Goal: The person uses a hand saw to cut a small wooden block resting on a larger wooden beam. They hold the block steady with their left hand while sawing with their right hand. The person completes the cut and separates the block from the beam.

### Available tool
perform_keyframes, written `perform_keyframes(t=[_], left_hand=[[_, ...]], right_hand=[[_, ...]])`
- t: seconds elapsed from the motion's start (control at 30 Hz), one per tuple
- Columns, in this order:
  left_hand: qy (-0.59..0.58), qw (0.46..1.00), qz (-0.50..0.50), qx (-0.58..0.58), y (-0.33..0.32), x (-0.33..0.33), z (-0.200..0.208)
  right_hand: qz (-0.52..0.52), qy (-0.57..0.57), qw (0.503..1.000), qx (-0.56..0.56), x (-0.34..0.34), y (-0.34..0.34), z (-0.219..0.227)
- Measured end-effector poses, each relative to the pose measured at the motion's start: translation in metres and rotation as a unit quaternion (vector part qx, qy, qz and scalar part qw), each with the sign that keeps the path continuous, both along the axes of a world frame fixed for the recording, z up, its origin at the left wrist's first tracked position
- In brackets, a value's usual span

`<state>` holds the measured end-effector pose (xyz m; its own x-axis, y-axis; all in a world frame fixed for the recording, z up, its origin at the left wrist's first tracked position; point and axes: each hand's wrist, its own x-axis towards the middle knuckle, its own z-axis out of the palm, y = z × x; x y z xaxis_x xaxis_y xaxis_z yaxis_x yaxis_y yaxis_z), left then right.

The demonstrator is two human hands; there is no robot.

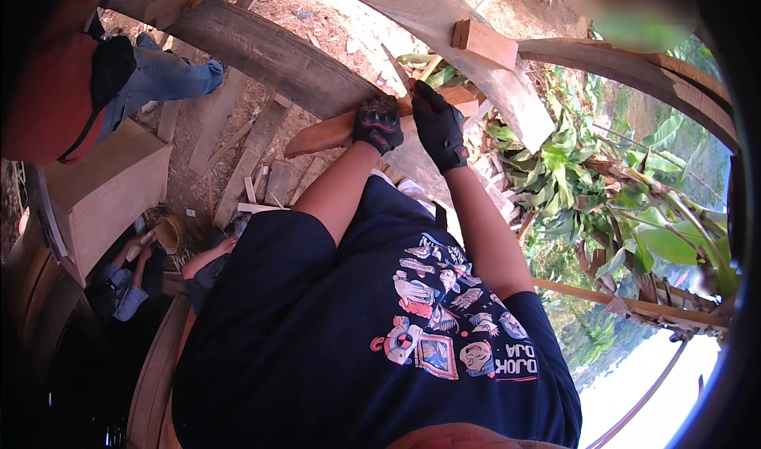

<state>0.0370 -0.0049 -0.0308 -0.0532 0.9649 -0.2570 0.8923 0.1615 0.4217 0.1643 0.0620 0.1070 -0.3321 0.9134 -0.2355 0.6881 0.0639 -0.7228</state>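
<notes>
Both my hands wear black gloves. My left hand [378, 124] is closed over a short reddish-brown wooden piece [321, 136], which lies slantwise across a wide grey-brown plank [273, 57]. Just to its right, my right hand [438, 126] is closed around a thin, pointed brown piece [396, 66] that sticks out past the fingers, up and to the left. Whether this is a blade or a sliver of wood I cannot tell. The right end of the wooden piece shows beyond my right hand.
Long curved planks [428, 17] arch overhead, one bearing a wooden block [485, 43]. At left, a person in red and jeans [59, 92] stands by a pale wooden box [115, 183]. Another person [131, 282] is lower left. Leafy plants [555, 171] grow at right. Offcuts lie on the ground.
</notes>
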Motion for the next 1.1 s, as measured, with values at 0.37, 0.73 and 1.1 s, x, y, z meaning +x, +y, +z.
perform_keyframes(t=[0.37,0.73,1.1], left_hand=[[-0.01,0.995,0.01,-0.094,0.009,-0.015,0.036],[0.0,0.999,0.032,-0.023,-0.026,0.014,0.014],[-0.047,0.991,0.059,-0.111,-0.02,0.015,0.022]], right_hand=[[0.021,-0.061,0.994,-0.089,0.077,-0.08,0.167],[0.051,-0.067,0.992,-0.099,0.043,-0.041,0.189],[0.13,-0.018,0.991,0.001,0.023,-0.004,0.055]])
